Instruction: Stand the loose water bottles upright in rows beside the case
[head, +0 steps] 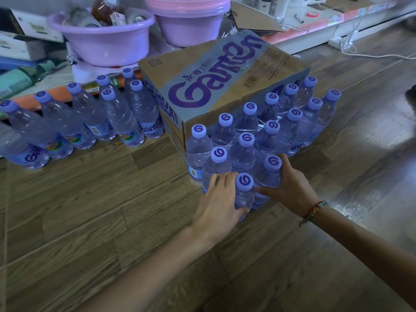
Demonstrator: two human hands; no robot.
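One cardboard case on wood floor. Right of case: sixteen bottles upright in rows, caps up, touching. Left of case: about nine more bottles upright in two rows; leftmost cut off by frame edge. Left hand: fingers wrapped round nearest bottle at front corner of right group. Right hand: fingers grasping neighbouring bottle just below cap. Two purple basins behind case. Bare floor open in front and far right.
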